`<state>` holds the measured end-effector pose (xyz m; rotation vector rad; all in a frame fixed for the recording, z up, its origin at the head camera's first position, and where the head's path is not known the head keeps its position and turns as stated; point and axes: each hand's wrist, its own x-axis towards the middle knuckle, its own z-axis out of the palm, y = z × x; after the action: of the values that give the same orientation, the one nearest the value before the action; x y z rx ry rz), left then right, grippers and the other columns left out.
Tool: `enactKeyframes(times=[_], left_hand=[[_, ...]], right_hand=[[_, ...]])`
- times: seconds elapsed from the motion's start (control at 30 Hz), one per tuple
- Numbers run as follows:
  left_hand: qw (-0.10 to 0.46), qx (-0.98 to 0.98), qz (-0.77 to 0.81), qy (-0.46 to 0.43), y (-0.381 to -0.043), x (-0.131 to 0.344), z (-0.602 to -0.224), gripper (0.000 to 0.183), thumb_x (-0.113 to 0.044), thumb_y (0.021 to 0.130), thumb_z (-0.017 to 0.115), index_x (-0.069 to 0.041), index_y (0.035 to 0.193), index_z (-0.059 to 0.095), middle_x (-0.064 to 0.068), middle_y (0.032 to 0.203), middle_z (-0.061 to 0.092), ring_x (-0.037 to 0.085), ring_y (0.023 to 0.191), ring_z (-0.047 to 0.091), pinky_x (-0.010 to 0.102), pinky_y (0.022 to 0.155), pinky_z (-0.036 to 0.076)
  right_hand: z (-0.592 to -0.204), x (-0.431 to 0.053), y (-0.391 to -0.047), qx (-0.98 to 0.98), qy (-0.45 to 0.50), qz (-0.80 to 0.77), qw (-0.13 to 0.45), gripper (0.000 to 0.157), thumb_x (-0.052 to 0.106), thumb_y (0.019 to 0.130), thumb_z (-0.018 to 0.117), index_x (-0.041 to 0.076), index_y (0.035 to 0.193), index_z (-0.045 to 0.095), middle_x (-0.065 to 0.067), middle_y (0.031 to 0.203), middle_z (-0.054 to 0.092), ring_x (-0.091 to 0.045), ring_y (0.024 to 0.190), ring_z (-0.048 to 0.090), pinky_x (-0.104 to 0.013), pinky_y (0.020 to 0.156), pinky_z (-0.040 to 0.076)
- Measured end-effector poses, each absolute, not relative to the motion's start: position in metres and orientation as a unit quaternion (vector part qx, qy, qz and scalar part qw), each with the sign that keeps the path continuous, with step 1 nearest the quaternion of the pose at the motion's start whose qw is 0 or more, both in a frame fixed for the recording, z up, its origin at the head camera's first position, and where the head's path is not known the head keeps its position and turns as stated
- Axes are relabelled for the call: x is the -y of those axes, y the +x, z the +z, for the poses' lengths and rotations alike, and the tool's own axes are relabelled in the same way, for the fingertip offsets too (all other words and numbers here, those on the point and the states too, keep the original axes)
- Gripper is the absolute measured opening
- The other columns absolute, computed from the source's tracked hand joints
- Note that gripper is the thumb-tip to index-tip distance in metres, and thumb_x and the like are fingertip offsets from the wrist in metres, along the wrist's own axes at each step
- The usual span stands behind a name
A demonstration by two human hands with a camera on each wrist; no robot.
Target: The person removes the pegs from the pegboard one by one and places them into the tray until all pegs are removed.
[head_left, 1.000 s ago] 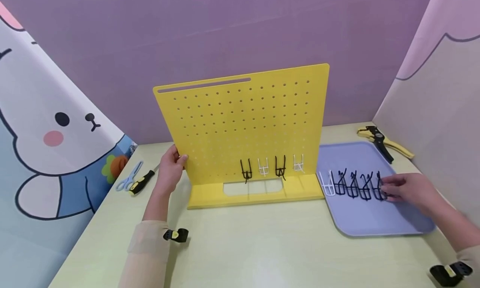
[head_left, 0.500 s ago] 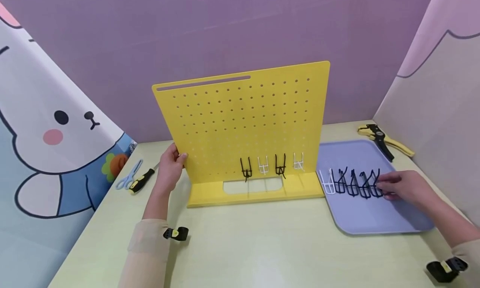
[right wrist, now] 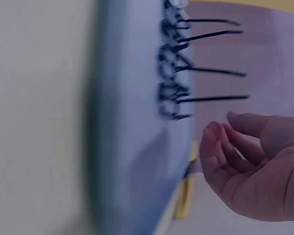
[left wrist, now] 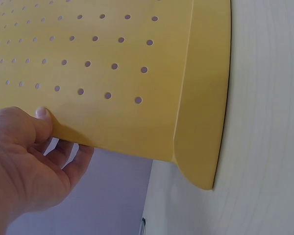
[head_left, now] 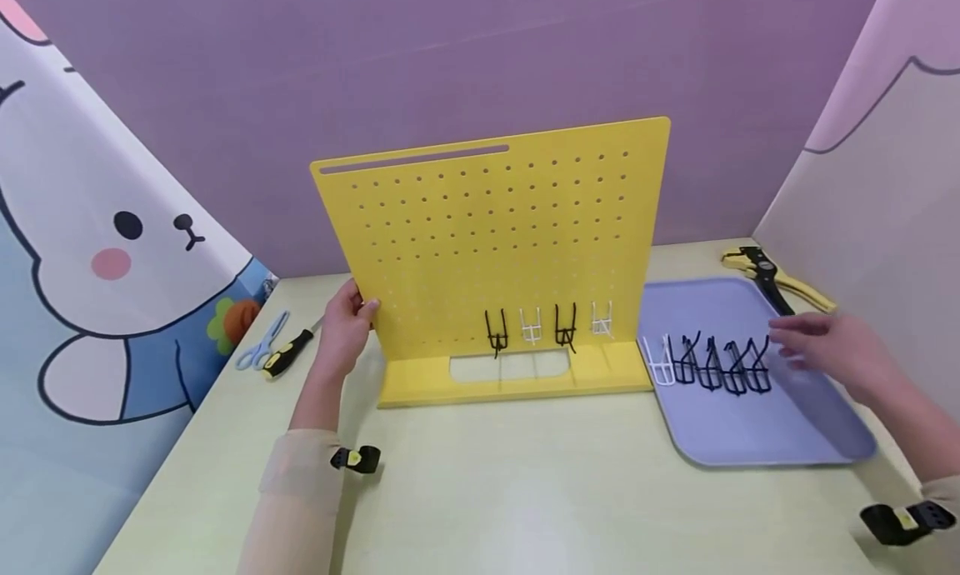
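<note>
In the head view, the right hand (head_left: 840,350) has come off the rightmost black hook (head_left: 759,378) and hangs just right of it, over the tray (head_left: 750,433); that leaves four black hooks and one white in a close row on the tray's left, so the row now seems to stand unaided. Four more hooks sit low on the board (head_left: 487,267), on the desk (head_left: 510,483) left of the tray. In the left wrist view, the left hand pinches the board's left edge, thumb in front. In the right wrist view, the right hand's fingers are loosely bent, holding nothing.
</note>
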<state>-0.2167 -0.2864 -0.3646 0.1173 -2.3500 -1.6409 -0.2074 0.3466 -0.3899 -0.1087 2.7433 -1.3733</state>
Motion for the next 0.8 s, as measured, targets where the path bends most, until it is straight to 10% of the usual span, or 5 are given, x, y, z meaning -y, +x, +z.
enactKeyframes(times=[0.17, 0.4, 0.6, 0.8], left_hand=[[0.135, 0.811, -0.567, 0.043, -0.217, 0.286, -0.365, 0.035, -0.002, 0.105, 0.05, -0.001, 0.14, 0.05, 0.02, 0.121, 0.059, 0.027, 0.102, 0.06, 0.026, 0.078, 0.057], [0.129, 0.813, -0.566, 0.046, -0.218, 0.286, -0.366, 0.035, -0.004, 0.106, 0.05, -0.003, 0.141, 0.05, 0.018, 0.123, 0.06, 0.027, 0.104, 0.059, 0.028, 0.081, 0.057], [0.128, 0.81, -0.57, 0.041, -0.218, 0.286, -0.367, 0.036, -0.003, 0.105, 0.05, -0.002, 0.141, 0.049, 0.019, 0.125, 0.06, 0.027, 0.105, 0.06, 0.028, 0.082, 0.057], [0.134, 0.808, -0.573, 0.04, -0.217, 0.286, -0.365, 0.035, -0.002, 0.105, 0.051, -0.002, 0.14, 0.05, 0.019, 0.125, 0.061, 0.027, 0.105, 0.061, 0.028, 0.081, 0.058]], right_hand=[[-0.357, -0.315, -0.211, -0.887, -0.043, -0.459, -0.009, 0.05, 0.032, 0.104, 0.058, -0.009, 0.132, 0.057, 0.018, 0.091, 0.07, -0.001, 0.078, 0.068, -0.018, 0.069, 0.058], [-0.335, -0.244, -0.211, -0.895, -0.057, -0.442, -0.028, 0.05, 0.042, 0.104, 0.056, 0.001, 0.132, 0.063, -0.018, 0.117, 0.07, -0.008, 0.087, 0.071, -0.026, 0.083, 0.058], [-0.338, -0.192, -0.204, -0.853, -0.092, -0.511, 0.058, 0.048, 0.033, 0.104, 0.059, -0.002, 0.136, 0.058, -0.022, 0.128, 0.063, -0.03, 0.109, 0.068, -0.033, 0.09, 0.057], [-0.354, -0.158, -0.203, -0.863, -0.073, -0.501, 0.008, 0.039, 0.019, 0.103, 0.059, -0.002, 0.136, 0.058, -0.021, 0.128, 0.061, -0.035, 0.115, 0.06, -0.043, 0.094, 0.055]])
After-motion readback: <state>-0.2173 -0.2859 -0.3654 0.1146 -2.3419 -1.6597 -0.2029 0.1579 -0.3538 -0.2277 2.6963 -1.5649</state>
